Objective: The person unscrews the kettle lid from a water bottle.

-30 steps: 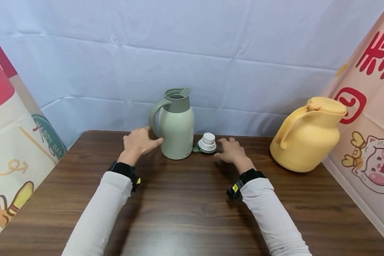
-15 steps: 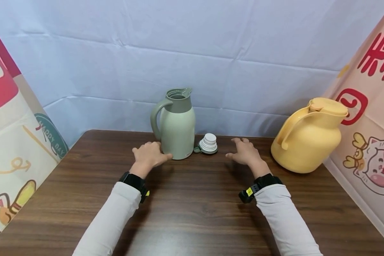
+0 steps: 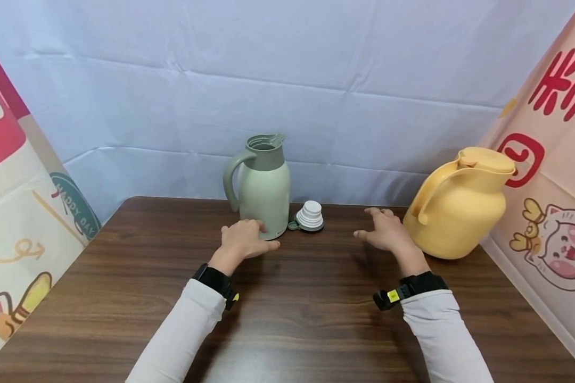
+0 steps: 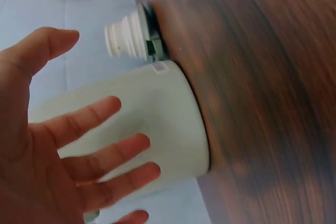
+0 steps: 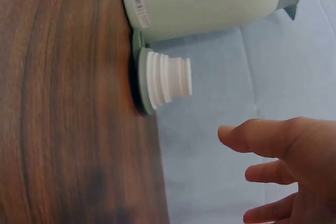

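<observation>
A pale green thermos jug stands upright with its mouth uncovered, handle to the left and spout to the right. Just right of its base lies its stopper lid, green rim down and white stepped plug up. My left hand is in front of the jug's lower body, fingers spread and holding nothing. In the left wrist view the spread fingers overlap the jug's side. My right hand hovers over the table between the lid and the yellow jug, fingers loosely extended; nothing is in it.
On the right a yellow jug with its lid on stands near the table's edge. The brown wooden table meets a pale blue cloth backdrop. Printed cloths hang at both sides.
My left hand has come away from the jug's handle, moving right and toward me. My right hand has drawn away from the lid to the right. The jug and lid stay put.
</observation>
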Demonstrator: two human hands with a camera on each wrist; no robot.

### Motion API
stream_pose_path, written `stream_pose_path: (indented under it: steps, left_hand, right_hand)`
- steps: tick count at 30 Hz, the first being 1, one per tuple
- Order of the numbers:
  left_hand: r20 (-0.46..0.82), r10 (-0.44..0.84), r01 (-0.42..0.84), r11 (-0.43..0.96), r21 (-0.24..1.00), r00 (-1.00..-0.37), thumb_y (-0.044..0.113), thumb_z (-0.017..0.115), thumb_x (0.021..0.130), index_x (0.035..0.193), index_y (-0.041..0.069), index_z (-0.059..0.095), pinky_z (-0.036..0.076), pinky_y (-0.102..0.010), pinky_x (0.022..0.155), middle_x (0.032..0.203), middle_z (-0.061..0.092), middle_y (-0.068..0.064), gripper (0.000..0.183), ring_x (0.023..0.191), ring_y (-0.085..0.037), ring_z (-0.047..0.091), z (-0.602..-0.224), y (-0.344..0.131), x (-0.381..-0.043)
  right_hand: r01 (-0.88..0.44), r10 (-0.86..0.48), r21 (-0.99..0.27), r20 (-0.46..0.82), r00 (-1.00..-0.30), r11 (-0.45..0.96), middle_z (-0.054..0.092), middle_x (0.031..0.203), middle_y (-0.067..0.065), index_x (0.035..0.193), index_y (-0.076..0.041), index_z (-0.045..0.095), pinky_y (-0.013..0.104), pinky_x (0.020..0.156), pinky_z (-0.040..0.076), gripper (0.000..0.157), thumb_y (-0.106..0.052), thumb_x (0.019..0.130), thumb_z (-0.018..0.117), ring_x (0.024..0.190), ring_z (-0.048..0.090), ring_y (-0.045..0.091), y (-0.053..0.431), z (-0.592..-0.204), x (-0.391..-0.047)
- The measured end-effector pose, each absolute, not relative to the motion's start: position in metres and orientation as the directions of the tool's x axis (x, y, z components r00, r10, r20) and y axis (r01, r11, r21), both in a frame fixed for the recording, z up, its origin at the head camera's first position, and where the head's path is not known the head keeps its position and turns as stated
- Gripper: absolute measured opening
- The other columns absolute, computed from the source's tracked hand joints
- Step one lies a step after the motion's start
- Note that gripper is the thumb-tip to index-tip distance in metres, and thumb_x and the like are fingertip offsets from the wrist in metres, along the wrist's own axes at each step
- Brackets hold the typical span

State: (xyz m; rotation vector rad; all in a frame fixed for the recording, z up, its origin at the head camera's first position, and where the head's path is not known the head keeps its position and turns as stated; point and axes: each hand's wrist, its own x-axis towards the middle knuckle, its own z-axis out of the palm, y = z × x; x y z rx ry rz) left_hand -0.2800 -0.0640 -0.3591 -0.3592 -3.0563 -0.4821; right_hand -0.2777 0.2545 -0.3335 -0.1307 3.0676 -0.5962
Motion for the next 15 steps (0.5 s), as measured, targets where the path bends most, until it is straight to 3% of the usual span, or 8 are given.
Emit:
stream_pose_path:
  steps: [8,15]
  left_hand:
    - [0.096,0.351,0.363,0.908,0.208,-0.932,0.057,0.063,0.078,0.118,0.023,0.063,0.035,-0.057,0.083,0.111,0.06,-0.003,0.053,0.1,-0.025,0.056,-0.361,-0.047,-0.274]
    - [0.095,0.4,0.412,0.888,0.206,-0.911,0.053,0.063,0.079,0.12,0.022,0.062,0.034,-0.06,0.086,0.109,0.06,-0.004,0.051,0.099,-0.025,0.056,-0.359,-0.03,-0.267]
  right_hand:
    - [-0.074,-0.051,-0.374,0.072,-0.996,0.924,0.029,0.132,0.038,0.138,0.007,0.033,0.06,0.089,0.032,0.069,-0.032,0.088,0.062,0.118,0.031,0.053,0.268,-0.32,-0.262]
    - [-0.032,0.019,-0.355,0.141,-0.99,0.934,0.033,0.128,0.038,0.135,0.007,0.036,0.06,0.084,0.035,0.068,-0.035,0.087,0.062,0.113,0.036,0.052,0.271,-0.31,-0.247]
